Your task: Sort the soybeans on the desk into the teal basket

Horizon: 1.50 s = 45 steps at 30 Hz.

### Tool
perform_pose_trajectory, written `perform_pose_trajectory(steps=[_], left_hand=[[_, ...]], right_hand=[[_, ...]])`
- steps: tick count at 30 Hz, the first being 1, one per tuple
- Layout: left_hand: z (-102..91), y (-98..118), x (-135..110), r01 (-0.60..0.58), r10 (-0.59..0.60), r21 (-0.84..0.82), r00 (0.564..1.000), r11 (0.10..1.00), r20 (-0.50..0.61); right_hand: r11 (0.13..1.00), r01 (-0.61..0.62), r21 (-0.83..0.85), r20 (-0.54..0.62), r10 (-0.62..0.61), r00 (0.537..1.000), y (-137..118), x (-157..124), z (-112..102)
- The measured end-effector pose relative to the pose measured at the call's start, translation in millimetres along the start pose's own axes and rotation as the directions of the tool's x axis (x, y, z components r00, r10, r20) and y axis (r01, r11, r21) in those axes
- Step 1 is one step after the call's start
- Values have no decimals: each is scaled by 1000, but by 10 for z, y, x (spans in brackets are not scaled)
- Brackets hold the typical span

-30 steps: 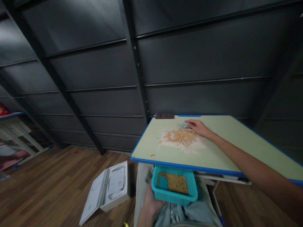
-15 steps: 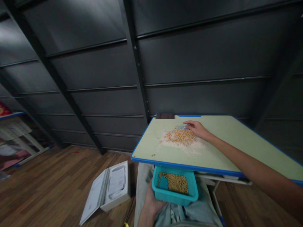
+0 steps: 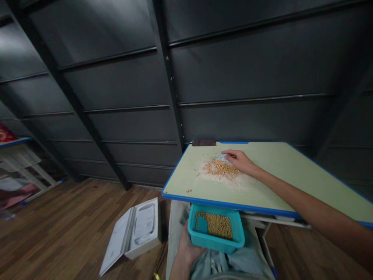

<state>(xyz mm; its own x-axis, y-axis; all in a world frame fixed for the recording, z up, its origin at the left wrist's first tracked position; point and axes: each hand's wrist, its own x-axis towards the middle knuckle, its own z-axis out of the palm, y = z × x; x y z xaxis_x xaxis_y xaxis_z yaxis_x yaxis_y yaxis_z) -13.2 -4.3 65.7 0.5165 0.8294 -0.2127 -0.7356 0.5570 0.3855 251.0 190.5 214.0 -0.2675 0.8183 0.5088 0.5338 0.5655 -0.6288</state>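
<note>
A pile of yellow beans [image 3: 222, 168] mixed with white grains [image 3: 233, 179] lies on a pale green desk [image 3: 279, 175] with a blue rim. My right hand [image 3: 237, 160] rests at the far side of the pile, its fingers curled down onto a small clear piece beside the beans. Below the desk's front edge, my left hand [image 3: 186, 245] grips the left side of a teal plastic tray [image 3: 215, 231] on my lap. Yellow beans cover most of the tray's bottom.
An open white box [image 3: 134, 231] lies on the wooden floor at the left of my legs. Dark metal wall panels rise behind the desk. A low shelf with printed sheets [image 3: 17, 171] stands at the far left. A few stray beans [image 3: 189, 191] sit near the desk's front left edge.
My right hand has slid a little to the left along the far edge of the bean pile. The tray and my left hand stay where they were.
</note>
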Motion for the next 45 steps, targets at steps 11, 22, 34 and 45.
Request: perform_pose_trajectory(steps=[11,22,34,45], left_hand=[[-130,-18,28,3,-2,-20,999,1000,36],[-103,-18,19,0,2,-24,998,1000,68],[-19,-8,6,25,-26,-25,999,999,-26],[4,2,-28,30,-30,-15,1000,999,2]], right_hand=[[999,36,32,47,-37,998,-173,-61,47],[994,30,103,119,-43,992,-383,-132,99],[987,159,-11,92,-158,983,-625,-216,121],[948,300,-103,206,-274,939,-821,-297,99]])
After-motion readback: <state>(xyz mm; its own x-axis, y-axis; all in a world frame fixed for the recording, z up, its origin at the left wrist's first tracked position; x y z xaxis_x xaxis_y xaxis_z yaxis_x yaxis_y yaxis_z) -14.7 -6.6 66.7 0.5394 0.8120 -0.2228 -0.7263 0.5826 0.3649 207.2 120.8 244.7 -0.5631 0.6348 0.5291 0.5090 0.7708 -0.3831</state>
